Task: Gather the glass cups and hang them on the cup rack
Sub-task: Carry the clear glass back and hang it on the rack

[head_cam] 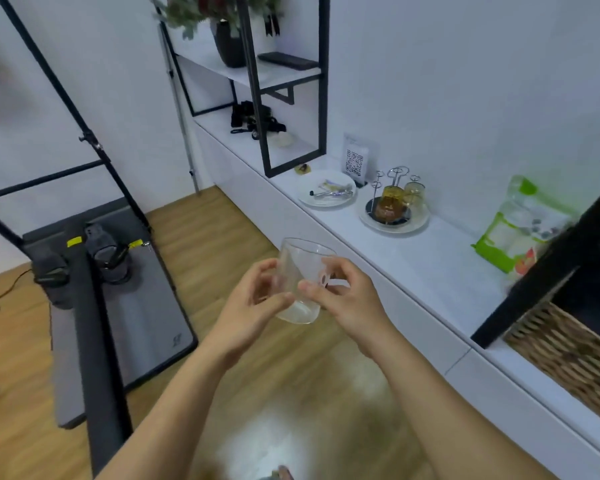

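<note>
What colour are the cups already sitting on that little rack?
One amber cup, one paler yellow cup, on the cup rack; head view shows it best.

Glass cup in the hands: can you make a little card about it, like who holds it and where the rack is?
Cup: clear glass cup, empty, tilted
Held by: left hand and right hand, fingers curled round its sides
Where: in the air above the wooden floor, beside the white counter
Cup rack: stands on a plate on the counter
Already on rack: at least two amber cups
</note>
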Demonstrator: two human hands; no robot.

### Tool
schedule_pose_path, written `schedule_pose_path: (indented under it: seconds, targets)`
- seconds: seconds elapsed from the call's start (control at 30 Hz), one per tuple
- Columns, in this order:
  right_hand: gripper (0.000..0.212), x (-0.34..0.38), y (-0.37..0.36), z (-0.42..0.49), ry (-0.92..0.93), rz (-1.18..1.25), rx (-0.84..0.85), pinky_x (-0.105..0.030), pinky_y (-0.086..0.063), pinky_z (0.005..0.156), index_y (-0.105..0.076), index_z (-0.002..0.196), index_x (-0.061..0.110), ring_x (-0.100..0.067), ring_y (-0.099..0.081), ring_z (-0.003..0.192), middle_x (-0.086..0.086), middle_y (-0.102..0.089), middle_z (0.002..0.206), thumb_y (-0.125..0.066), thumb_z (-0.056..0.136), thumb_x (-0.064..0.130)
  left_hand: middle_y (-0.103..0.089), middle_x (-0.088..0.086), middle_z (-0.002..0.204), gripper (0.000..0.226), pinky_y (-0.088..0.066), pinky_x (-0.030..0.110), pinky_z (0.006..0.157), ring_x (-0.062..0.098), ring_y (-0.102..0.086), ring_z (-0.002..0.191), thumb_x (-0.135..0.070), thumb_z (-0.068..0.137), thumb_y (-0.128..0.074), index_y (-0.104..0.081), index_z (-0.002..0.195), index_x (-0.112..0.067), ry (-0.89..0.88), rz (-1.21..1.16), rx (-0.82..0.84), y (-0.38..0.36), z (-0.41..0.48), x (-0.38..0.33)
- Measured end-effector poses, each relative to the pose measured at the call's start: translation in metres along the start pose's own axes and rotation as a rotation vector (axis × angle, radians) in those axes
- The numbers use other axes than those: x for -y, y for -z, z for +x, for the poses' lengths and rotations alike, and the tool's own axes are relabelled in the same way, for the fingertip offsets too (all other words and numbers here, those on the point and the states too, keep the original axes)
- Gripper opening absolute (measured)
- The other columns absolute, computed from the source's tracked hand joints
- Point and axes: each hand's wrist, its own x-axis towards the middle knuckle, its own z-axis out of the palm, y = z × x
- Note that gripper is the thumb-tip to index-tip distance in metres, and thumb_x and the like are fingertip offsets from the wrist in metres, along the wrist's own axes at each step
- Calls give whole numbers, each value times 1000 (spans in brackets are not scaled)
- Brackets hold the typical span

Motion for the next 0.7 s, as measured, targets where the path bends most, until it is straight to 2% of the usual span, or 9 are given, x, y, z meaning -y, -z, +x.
schedule_pose_path:
  seconds: [0.1, 0.13, 0.2, 0.27, 0.33, 0.43, 0.57, 0.7]
  targets:
    - [70, -4, 11, 73, -45, 10, 1, -40, -58, 87, -59, 116, 39, -16, -70, 97, 4, -64, 108, -82, 53, 60, -67, 6, 113, 50, -51, 17, 76, 13, -66, 97, -21, 75, -74, -57, 119, -37, 22, -3, 39, 2, 80, 7]
    - [75, -5, 15, 98, -71, 14, -1, -41, -59, 87, -58, 120, 34, -17, -70, 98, 2, -64, 108, -82, 53, 60, -67, 7, 114, 53, -52, 19, 76, 14, -67, 97, -26, 71, -74, -58, 121, -36, 32, -10, 57, 3, 109, 10]
    - [77, -8, 23, 148, -123, 47, -30, -35, -61, 79, -57, 123, 28, -16, -71, 94, 0, -64, 105, -82, 57, 56, -64, 8, 118, 59, -54, 28, 80, 21, -67, 102, -35, 66, -77, -59, 122, -37, 53, -40, 90, 4, 168, 20]
    - [69, -10, 28, 196, -182, 130, -76, -30, -61, 71, -54, 129, 17, -13, -73, 86, -2, -68, 97, -83, 72, 44, -60, 10, 122, 62, -56, 44, 90, 29, -66, 107, -42, 63, -77, -60, 122, -37, 78, -83, 137, 3, 229, 31]
    - [63, -9, 30, 232, -249, 202, -110, -37, -62, 75, -51, 133, 8, -16, -72, 84, -7, -69, 91, -79, 82, 34, -57, 11, 126, 64, -56, 50, 91, 30, -66, 108, -45, 63, -77, -59, 124, -36, 102, -109, 172, 3, 274, 36]
    - [59, -6, 40, 297, -309, 286, -226, -43, -62, 80, -51, 131, 4, -25, -72, 89, -15, -70, 95, -76, 85, 32, -53, 8, 128, 72, -58, 42, 88, 22, -68, 104, -48, 58, -81, -56, 125, -39, 110, -109, 280, 0, 355, 33]
    - [47, -7, 60, 365, -336, 388, -337, -41, -62, 78, -54, 122, 6, -29, -74, 95, -19, -69, 112, -70, 89, 36, -47, 0, 134, 92, -51, 38, 99, 21, -60, 116, -52, 52, -82, -45, 135, -44, 59, 106, 372, -15, 446, 29]
    - [45, -27, 81, 424, -392, 424, -357, -44, -62, 78, -56, 117, 7, -31, -73, 97, -21, -68, 115, -65, 92, 44, -51, -4, 125, 84, -51, 36, 93, 17, -61, 110, -49, 53, -83, -43, 126, -43, 47, 192, 353, -37, 518, 36]
